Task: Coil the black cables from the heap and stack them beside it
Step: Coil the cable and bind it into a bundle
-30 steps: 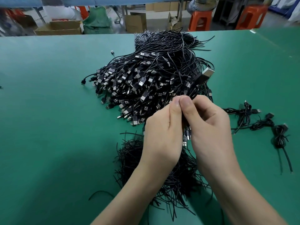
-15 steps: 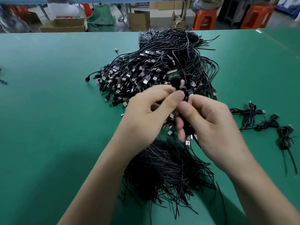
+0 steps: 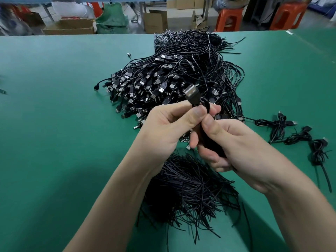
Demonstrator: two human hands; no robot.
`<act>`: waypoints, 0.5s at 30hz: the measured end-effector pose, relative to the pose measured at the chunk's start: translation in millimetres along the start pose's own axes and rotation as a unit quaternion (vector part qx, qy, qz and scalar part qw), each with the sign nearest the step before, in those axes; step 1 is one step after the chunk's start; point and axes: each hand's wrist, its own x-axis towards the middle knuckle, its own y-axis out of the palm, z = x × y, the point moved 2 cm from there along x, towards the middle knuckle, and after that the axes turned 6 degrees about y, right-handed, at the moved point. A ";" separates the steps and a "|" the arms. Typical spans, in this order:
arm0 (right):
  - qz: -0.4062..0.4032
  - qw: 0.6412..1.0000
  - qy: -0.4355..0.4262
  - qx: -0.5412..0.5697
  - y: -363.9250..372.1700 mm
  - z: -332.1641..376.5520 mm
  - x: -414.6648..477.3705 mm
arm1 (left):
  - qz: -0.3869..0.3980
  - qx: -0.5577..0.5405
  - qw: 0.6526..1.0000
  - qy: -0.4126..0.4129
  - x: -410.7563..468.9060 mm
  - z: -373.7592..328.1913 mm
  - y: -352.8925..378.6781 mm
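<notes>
Green table [image 3: 54, 124] fills the frame; cardboard boxes [image 3: 72, 26] and orange stools [image 3: 229, 19] stand blurred along the top edge.

Change over the last 1 s: the USB plug [image 3: 192, 94] pointed to the upper right above your closed hands. It now stands upright at centre frame, with 1 small loop of cable beside it. Your left hand [image 3: 163, 128] has turned from a closed fist to a pinch, its fingers [image 3: 196, 113] narrow on the cable just under the plug. Your right hand [image 3: 236, 142] is curled round the dark coiled bundle [image 3: 209, 142], thumb pressed on top.

Reading: the winding looks nearly done, and the plug end is likely being wrapped or tucked to lock the coil. Setting it down is not yet done.

Location: the cable in work is held above the table, in front of the near edge of the heap [image 3: 181, 73]. The heap sits upper centre and is large, so most of the task remains.

Surroundings: about 3 finished coils [image 3: 278, 126] lie in a row at right of frame, strung out rather than stacked. A loose pile of thin black ties [image 3: 190, 188] lies at lower centre, under your wrists.

Obstruction: nothing lies between your hands and the coils. A long tail from 1 coil trails toward the lower right.
</notes>
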 end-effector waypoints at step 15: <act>-0.265 0.867 -0.145 -0.397 16.0 -8.1 7.2 | -0.099 0.020 0.995 0.020 2.8 4.8 -1.7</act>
